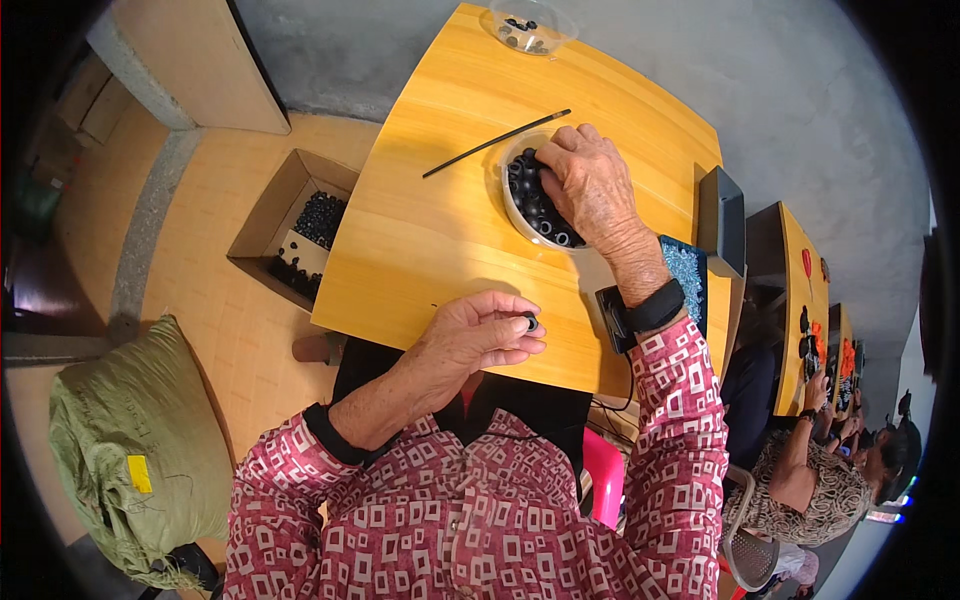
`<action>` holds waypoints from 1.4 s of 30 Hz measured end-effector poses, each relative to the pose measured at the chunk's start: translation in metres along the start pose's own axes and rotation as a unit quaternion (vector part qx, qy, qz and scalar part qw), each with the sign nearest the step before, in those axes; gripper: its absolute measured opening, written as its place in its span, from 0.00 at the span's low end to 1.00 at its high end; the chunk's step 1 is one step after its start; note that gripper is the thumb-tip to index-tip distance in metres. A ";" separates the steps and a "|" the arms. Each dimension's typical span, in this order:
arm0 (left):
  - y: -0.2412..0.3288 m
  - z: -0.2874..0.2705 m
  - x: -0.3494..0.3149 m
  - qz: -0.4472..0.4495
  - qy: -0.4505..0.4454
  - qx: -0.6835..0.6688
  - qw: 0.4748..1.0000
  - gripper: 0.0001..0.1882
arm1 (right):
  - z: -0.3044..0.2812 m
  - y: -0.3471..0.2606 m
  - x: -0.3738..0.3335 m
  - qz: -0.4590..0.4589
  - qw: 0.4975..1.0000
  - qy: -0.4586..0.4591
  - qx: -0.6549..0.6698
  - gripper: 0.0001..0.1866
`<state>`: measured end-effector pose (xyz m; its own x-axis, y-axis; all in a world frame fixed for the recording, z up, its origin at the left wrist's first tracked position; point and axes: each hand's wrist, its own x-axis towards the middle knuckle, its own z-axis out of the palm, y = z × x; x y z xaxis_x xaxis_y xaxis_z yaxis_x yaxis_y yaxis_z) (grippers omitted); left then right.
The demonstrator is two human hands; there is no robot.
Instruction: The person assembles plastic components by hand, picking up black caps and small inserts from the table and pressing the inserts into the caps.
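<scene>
Black piece (531,322) sits pinched in my left hand (470,332), long axis unclear; my right hand (590,185), grip hidden, reaches into a clear bowl (519,226) of black parts (531,195); a far bowl (554,27) holds few, a cardboard box (262,218) at left many.

Yellow wood-grained table (400,250) — clear tub (507,207) of black beads (532,205), thin dark stick (497,143), clear bowl (562,34) — far edge.

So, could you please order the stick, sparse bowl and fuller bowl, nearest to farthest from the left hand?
1. Fuller bowl, straight ahead, under the right hand.
2. Stick, beyond and to the left.
3. Sparse bowl, far end of the table.
</scene>
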<state>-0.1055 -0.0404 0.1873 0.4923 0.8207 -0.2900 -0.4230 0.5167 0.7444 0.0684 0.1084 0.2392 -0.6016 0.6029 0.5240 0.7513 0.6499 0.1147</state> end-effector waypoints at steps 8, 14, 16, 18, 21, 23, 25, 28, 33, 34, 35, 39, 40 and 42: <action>0.002 0.027 -0.011 0.003 -0.007 0.000 1.000 0.15 | -0.042 0.003 -0.020 0.086 0.964 0.051 0.246 0.09; -0.011 0.016 -0.009 0.011 0.010 -0.002 1.000 0.14 | -0.049 -0.020 -0.048 0.222 0.853 0.020 0.473 0.07; -0.016 0.002 -0.008 0.038 0.033 -0.038 0.998 0.12 | -0.047 -0.037 -0.056 0.193 0.890 0.027 0.412 0.06; -0.011 -0.011 -0.006 0.054 0.033 -0.063 0.996 0.12 | -0.047 -0.052 -0.061 0.135 0.914 0.026 0.381 0.06; -0.003 -0.013 0.000 0.080 0.032 -0.084 0.993 0.10 | -0.038 -0.066 -0.074 0.026 0.958 0.029 0.285 0.06; -0.004 -0.009 0.005 0.095 0.042 -0.061 0.993 0.10 | -0.035 -0.072 -0.084 -0.024 0.974 0.029 0.222 0.07; -0.013 -0.008 0.012 0.086 0.049 -0.062 0.993 0.10 | -0.034 -0.074 -0.094 -0.017 0.985 0.001 0.172 0.08; -0.029 -0.003 0.025 0.072 0.051 -0.060 0.994 0.10 | -0.029 -0.062 -0.113 -0.001 0.979 -0.014 0.206 0.08; -0.044 0.005 0.046 0.056 0.036 -0.055 0.996 0.10 | -0.014 -0.039 -0.142 0.103 0.927 -0.010 0.360 0.10; -0.046 0.006 0.050 0.051 0.044 -0.044 0.997 0.10 | -0.011 -0.036 -0.147 0.144 0.926 -0.007 0.350 0.09; -0.045 0.006 0.053 0.044 0.050 -0.031 0.997 0.10 | -0.006 -0.032 -0.150 0.152 0.925 -0.005 0.348 0.09; -0.063 0.023 0.075 0.054 0.074 -0.004 0.996 0.11 | 0.020 0.009 -0.181 0.173 0.980 -0.013 0.096 0.06; -0.068 0.028 0.080 0.050 0.087 -0.005 0.995 0.11 | 0.022 0.017 -0.188 0.176 0.981 -0.011 0.083 0.07; -0.073 0.033 0.088 0.044 0.099 0.000 0.994 0.10 | 0.021 0.024 -0.193 0.196 0.977 -0.011 0.080 0.06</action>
<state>-0.0061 -0.0140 0.1271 0.2946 0.8943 -0.3367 -0.4580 0.4414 0.7717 0.1968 0.0181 0.1232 -0.2827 0.8292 0.4822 0.8744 0.4295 -0.2259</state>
